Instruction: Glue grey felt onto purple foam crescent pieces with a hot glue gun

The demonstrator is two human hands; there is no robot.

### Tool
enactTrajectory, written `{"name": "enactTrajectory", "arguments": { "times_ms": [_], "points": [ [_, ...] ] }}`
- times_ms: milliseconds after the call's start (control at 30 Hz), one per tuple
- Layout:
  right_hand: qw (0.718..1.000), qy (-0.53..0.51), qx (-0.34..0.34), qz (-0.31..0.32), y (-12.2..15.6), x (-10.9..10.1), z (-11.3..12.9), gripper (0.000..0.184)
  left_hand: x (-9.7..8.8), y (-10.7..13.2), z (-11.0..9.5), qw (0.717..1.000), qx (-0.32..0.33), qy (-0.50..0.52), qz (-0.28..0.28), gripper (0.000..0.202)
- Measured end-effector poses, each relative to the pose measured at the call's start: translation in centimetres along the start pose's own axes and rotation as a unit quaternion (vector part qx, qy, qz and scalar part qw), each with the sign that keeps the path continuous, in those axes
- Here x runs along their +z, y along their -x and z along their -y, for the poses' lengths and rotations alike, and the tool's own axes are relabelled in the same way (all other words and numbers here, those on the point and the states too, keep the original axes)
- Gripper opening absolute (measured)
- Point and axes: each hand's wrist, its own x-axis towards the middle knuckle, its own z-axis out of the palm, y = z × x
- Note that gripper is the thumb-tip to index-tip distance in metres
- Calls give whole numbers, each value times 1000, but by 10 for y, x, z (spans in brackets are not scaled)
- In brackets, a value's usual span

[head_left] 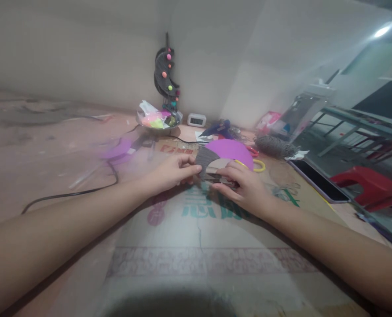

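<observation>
A piece of card partly wrapped in grey yarn (205,159) stands above the cardboard sheet, its bare part pale and curved. My left hand (177,174) pinches its left edge between thumb and fingers. Against the card's right side, my right hand (245,185) is closed around a small dark metal tool (217,178) that looks like thread snips; my fingers cover most of it. Behind the card lies a purple disc (232,152). Yellow scissors handles (259,165) show just beyond my right hand. One grey thread (199,233) trails down over the cardboard sheet (169,237).
At the back sit a bowl of coloured bits (159,125), a small digital clock (196,119) and a blue glue gun (217,128). A decorated grey crescent (165,75) hangs on the wall. Grey yarn (271,146) and a phone (319,180) lie right; a black cord (73,193) runs left.
</observation>
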Motion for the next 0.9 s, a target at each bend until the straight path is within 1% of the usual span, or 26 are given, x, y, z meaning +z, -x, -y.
{"name": "enactTrajectory", "arguments": {
  "times_ms": [133, 267, 367, 500, 700, 900],
  "points": [
    [999, 11, 51, -1, 2, -1, 0, 32, -1, -1, 4, 1000, 12, -3, 7, 23],
    [999, 22, 30, 12, 1, 1, 0, 40, -1, -1, 4, 1000, 14, -3, 10, 23],
    [999, 12, 30, 21, -1, 4, -2, 39, -1, 0, 1, 1000, 14, -4, 18, 22],
    [997, 43, 52, 25, -4, 5, -3, 36, -1, 0, 0, 1000, 12, -2, 15, 21],
    [993, 63, 78, 64, -6, 0, 2, 32, -1, 0, 1, 1000, 22, -5, 19, 21],
    [991, 84, 76, 72, -6, 0, 2, 31, -3, 1, -1, 999, 20, -12, 32, 22]
  ]
}}
